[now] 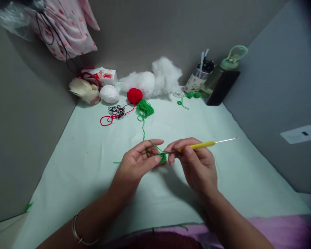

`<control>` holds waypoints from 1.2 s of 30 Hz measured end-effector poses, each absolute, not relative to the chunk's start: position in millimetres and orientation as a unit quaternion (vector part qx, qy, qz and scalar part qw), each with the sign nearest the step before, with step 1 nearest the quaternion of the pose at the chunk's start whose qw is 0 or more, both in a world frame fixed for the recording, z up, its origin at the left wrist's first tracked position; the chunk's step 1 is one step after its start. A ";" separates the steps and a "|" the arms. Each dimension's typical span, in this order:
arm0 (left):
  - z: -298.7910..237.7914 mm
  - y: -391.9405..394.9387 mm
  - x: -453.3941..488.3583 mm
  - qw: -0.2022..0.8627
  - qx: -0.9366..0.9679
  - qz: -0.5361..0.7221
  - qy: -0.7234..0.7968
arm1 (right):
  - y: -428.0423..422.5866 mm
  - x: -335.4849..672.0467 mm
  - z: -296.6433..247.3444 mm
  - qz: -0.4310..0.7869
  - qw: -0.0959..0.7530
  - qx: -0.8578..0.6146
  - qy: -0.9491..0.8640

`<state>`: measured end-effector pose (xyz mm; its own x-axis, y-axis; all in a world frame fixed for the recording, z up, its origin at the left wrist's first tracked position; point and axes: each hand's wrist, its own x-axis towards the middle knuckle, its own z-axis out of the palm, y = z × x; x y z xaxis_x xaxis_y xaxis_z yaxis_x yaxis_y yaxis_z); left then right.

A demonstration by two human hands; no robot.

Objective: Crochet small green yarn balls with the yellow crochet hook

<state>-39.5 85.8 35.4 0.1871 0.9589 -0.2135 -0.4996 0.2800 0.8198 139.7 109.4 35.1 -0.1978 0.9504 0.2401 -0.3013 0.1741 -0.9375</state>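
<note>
Pinched between the thumb and fingers of my left hand [138,159] is a small green crochet piece [162,158]. Green yarn runs over the raised left index finger and back to a loose green skein [145,109]. My right hand [197,162] grips a crochet hook [197,146] by its yellow handle, much like a pen. One metal end of the hook meets the green piece at the left fingertips; the other points out to the right. Exactly how the hook tip sits in the stitches is too small to tell.
Along the back lie a red yarn ball [134,95], a white yarn ball [109,94], tangled yarn [117,112] and white stuffing [155,77]. At back right stand a pen cup [194,83], a green-lidded bottle [228,64] and a dark phone-like slab [223,88], near small green pieces [190,94].
</note>
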 end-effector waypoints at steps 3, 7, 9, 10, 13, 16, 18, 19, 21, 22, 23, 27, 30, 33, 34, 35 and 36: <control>38.1 84.9 -40.5 0.709 0.304 0.504 0.387 | 109.3 141.3 36.6 0.544 0.556 -0.289 -0.558; 41.4 85.5 -39.7 0.702 0.304 0.508 0.396 | 106.3 143.6 38.2 0.473 0.562 -0.287 -0.614; 42.2 86.4 -38.9 0.696 0.307 0.515 0.395 | 104.4 144.6 39.9 0.410 0.556 -0.292 -0.661; 42.4 86.7 -38.4 0.693 0.308 0.517 0.397 | 103.5 145.0 41.0 0.375 0.548 -0.292 -0.688; 43.4 87.0 -36.9 0.677 0.315 0.520 0.415 | 101.5 146.0 43.5 0.266 0.510 -0.281 -0.768; 45.4 86.6 -34.9 0.656 0.323 0.519 0.443 | 98.8 147.1 42.2 0.167 0.460 -0.276 -0.827; 47.0 86.6 -33.6 0.642 0.328 0.521 0.457 | 96.7 147.8 39.7 0.114 0.432 -0.283 -0.849; 47.5 86.7 -33.1 0.637 0.329 0.523 0.461 | 95.9 148.0 38.7 0.096 0.427 -0.285 -0.853; 47.9 86.8 -32.7 0.628 0.330 0.530 0.465 | 95.2 148.2 38.4 0.087 0.431 -0.285 -0.852; 47.6 86.8 -32.8 0.622 0.332 0.534 0.466 | 95.5 148.1 39.1 0.099 0.439 -0.284 -0.847; 47.0 86.7 -33.0 0.617 0.336 0.536 0.469 | 96.0 147.9 40.3 0.116 0.451 -0.280 -0.839; 43.7 85.0 -33.7 0.591 0.356 0.535 0.488 | 98.7 146.2 41.5 0.138 0.463 -0.282 -0.829; 42.8 83.6 -33.2 0.609 0.347 0.529 0.478 | 98.5 145.8 34.0 0.071 0.425 -0.287 -0.856; 44.7 84.5 -33.2 0.685 0.306 0.508 0.424 | 97.0 146.5 27.5 0.074 0.415 -0.292 -0.859; 45.8 85.6 -33.8 0.720 0.284 0.490 0.402 | 96.5 146.8 27.3 0.097 0.417 -0.298 -0.853; 46.9 87.0 -34.7 0.752 0.261 0.470 0.381 | 95.9 147.0 28.4 0.118 0.418 -0.308 -0.846; 48.0 88.6 -35.9 0.776 0.239 0.455 0.365 | 95.6 147.0 30.4 0.136 0.422 -0.319 -0.838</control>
